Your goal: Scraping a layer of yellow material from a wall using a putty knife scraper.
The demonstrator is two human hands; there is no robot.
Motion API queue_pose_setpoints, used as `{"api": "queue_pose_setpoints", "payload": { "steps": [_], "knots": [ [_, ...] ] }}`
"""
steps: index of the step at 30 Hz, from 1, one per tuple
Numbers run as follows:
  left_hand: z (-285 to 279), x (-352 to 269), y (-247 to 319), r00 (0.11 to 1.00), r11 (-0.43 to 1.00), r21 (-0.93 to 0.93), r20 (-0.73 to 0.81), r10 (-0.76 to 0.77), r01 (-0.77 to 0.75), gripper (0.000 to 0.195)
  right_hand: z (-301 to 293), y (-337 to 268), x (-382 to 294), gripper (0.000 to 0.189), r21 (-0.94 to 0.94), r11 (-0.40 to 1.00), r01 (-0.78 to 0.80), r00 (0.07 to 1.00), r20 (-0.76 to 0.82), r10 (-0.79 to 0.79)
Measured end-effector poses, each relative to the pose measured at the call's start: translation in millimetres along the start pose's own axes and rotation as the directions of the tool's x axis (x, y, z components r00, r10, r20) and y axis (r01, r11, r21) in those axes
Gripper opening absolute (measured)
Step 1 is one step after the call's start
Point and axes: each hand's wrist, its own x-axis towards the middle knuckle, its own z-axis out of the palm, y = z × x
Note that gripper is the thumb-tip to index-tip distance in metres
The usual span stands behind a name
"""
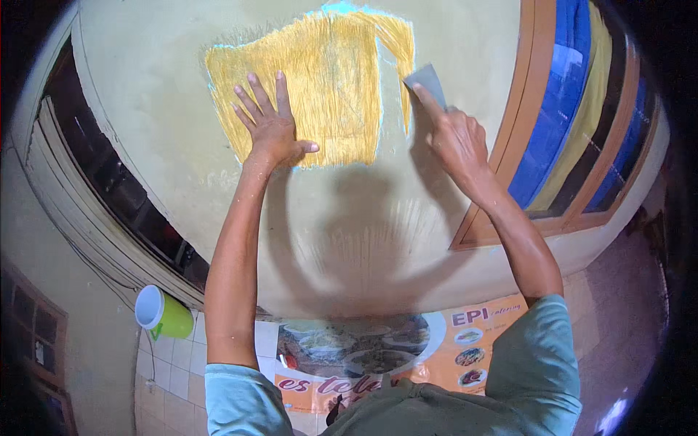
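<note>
A painted wall fills the view before me, with a yellow scored patch edged in thin light blue. My left hand lies against the patch's lower left, fingers spread, holding nothing. A narrow yellow strip runs right from the patch's top and bends downward. Beside this strip, my right hand grips a flat grey scraper, index finger extended along its face. The scraper's left corner is at the strip's edge. Its handle, if any, is hidden in my palm.
A wood-framed window with blue and yellow cloth behind it stands right. At left is a dark opening. Below, a printed banner bearing writing covers floor tiles, with a small red-and-white object on it. A green bucket is lower left.
</note>
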Motion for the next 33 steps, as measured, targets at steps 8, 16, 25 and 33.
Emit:
{"api": "queue_pose_setpoints", "payload": {
  "steps": [8, 16, 25, 33],
  "knots": [
    [5.2, 0.2, -4.9, 1.0, 1.0, -0.008, -0.009, 0.015, -0.015, 0.161, -13.8, -23.6, 29.8, 0.064, -0.027, 0.993, 0.111, 0.991, -0.07, -0.112],
    [-1.4, 0.0, 3.5, 1.0, 1.0, -0.017, 0.008, 0.005, -0.005, 0.159, -10.1, -14.4, 19.0, 0.065, -0.022, 0.999, 0.025, 0.998, -0.054, -0.026],
    [-2.6, 0.7, 0.8, 1.0, 0.999, -0.033, -0.027, 0.015, -0.016, 0.16, -5.2, -2.5, 0.4, 0.066, 0.018, 0.997, -0.069, 0.997, 0.02, 0.069],
    [1.6, -1.8, -6.5, 0.998, 0.998, -0.031, -0.045, 0.045, -0.046, 0.163, -8.1, -12.5, 14.4, 0.072, 0.034, 0.998, -0.055, 0.998, -0.019, 0.056]
  ]
}}
